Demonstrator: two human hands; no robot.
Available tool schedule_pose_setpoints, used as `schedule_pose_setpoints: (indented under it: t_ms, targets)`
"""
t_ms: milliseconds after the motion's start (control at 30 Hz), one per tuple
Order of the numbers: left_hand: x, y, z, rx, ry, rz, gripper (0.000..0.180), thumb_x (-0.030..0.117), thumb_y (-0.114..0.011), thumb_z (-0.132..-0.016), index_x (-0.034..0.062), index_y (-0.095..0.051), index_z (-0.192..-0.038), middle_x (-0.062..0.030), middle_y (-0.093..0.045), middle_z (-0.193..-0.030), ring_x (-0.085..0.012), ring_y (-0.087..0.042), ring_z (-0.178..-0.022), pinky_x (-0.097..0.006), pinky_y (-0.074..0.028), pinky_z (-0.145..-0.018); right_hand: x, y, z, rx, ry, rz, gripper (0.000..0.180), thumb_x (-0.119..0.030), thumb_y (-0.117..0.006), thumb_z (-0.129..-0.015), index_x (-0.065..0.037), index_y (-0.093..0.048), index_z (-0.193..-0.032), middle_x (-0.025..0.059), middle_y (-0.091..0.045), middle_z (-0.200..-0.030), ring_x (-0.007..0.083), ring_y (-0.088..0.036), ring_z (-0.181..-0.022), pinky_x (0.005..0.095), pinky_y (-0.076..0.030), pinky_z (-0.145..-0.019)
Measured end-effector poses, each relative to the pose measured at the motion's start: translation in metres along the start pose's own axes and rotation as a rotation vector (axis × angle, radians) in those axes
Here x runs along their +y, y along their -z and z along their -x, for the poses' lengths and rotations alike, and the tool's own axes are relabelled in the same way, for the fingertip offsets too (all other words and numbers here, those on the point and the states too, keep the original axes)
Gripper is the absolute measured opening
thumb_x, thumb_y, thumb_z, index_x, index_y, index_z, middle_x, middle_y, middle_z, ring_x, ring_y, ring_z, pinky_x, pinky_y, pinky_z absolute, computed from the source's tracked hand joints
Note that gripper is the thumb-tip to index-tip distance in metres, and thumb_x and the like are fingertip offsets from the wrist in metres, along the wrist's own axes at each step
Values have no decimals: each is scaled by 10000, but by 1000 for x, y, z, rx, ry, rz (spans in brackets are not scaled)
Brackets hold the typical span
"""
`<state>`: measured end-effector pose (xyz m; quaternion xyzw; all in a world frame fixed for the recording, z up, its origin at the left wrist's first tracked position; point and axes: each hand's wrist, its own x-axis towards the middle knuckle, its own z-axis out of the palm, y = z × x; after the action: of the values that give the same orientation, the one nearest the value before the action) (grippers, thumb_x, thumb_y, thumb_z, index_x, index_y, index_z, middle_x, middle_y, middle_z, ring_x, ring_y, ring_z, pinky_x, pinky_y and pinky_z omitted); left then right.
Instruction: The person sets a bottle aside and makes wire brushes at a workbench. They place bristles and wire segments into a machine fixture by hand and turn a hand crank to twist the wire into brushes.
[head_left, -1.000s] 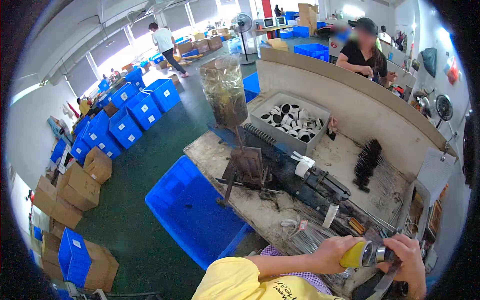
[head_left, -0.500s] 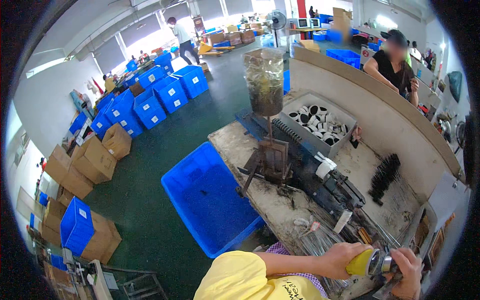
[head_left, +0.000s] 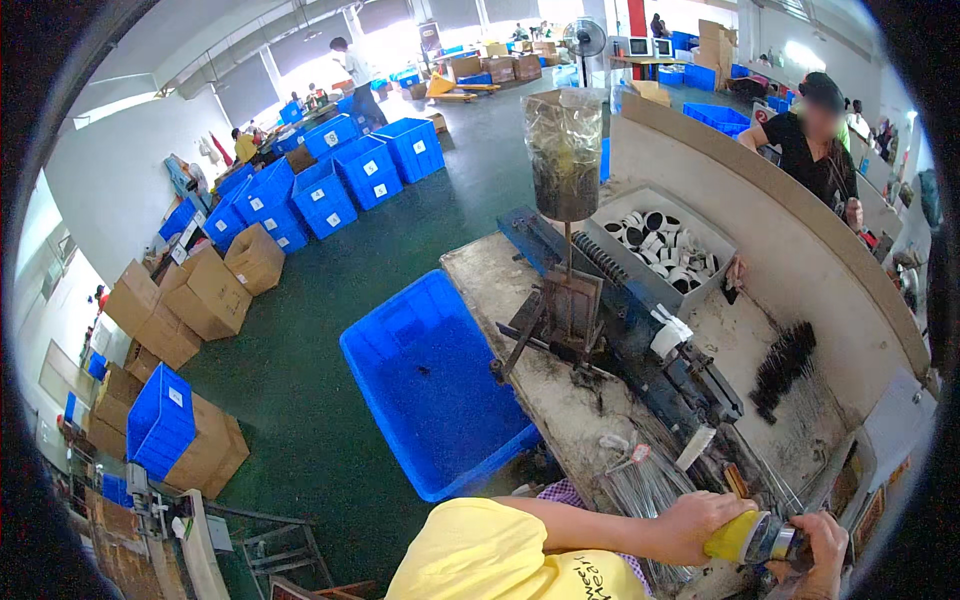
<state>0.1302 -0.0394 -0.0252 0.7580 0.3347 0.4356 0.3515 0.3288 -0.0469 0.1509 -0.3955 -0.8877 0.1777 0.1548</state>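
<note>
Low on the right, my left hand (head_left: 697, 524) is closed around the yellow end of a jar-like cylinder (head_left: 742, 537). Its middle looks clear, and the far end is dark and metallic. My right hand (head_left: 822, 552) grips that metallic end, its fingers partly hiding it. Both hands are over the near end of the workbench (head_left: 475, 268), beside a bundle of thin metal rods (head_left: 650, 478). Beyond them sits a bench machine with a clamp-like arm (head_left: 705, 385).
A large blue bin (head_left: 440, 390) stands left of the bench. On the bench are a grey tray (head_left: 722, 265) of black-and-white round parts, a cylindrical hopper (head_left: 565, 175) and a pile of black bristly pieces (head_left: 783, 370). A co-worker (head_left: 810, 150) is behind the curved partition (head_left: 760, 165).
The whole view has shifted, so the bench sits further right. My hands stay on the cylinder, and less of its metallic end shows. A person walking in the background is now mostly hidden.
</note>
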Motion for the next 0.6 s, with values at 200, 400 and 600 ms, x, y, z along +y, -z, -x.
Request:
schedule_pose_setpoints:
  t_ms: [200, 400, 600]
  targets:
    - [4, -9, -12, -16, -39, 51, 797, 124, -766, -579, 53, -429, -1298, -154, -592, -1073, -373, -597, -998, -450, -476, -821, 12, -4, 8, 19, -127, -1, 471, -207, -761, -747, -13, -583, -1138, 166, -624, -950, 266, -612, -807, 355, -491, -707]
    - [8, -20, -24, -22, -86, 153, 770, 141, -773, -573, 92, -454, -1272, -132, -587, -1019, -375, -601, -976, -455, -479, -814, 23, 5, 19, -22, -183, 6, 444, -196, -763, -755, -13, -591, -1122, 132, -632, -900, 220, -605, -793, 327, -494, -709]
    - [9, -26, -36, -86, -146, 259, 801, 171, -794, -573, 81, -450, -1291, -148, -599, -1047, -378, -609, -954, -434, -490, -812, 29, 7, 34, 18, -358, 17, 394, -187, -739, -781, -55, -611, -1129, 126, -641, -930, 242, -613, -833, 338, -495, -753]
